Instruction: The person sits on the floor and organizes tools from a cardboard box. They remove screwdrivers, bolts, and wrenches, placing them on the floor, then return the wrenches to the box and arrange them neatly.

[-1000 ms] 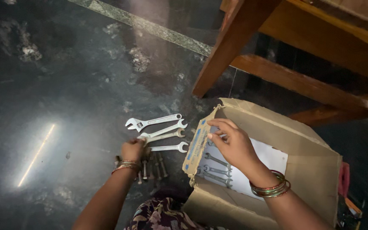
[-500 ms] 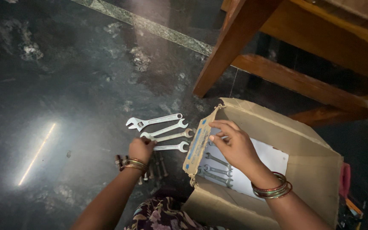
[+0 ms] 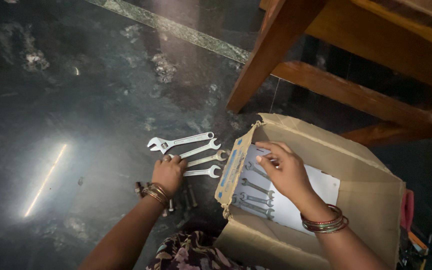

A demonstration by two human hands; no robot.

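Several silver spanners (image 3: pixel 196 155) lie in a row on the dark stone floor, left of an open cardboard box (image 3: pixel 326 150). My left hand (image 3: pixel 168 172) rests on their left ends, fingers curled over them. Inside the box, on a white sheet (image 3: pixel 316 190), lie more spanners (image 3: pixel 256 192). My right hand (image 3: pixel 283 170) reaches into the box and its fingertips pinch one spanner near the top of the sheet. Both wrists wear bangles.
A few bolts (image 3: pixel 178 200) lie on the floor below my left wrist. A wooden furniture leg and crossbar (image 3: pixel 326 85) stand behind the box. Red-handled tools (image 3: pixel 408 220) sit at the right edge. Patterned cloth (image 3: pixel 191 252) shows at the bottom.
My left hand has shifted slightly up onto the row of spanners. My right hand has stayed inside the box, with its fingers lowered onto a spanner.
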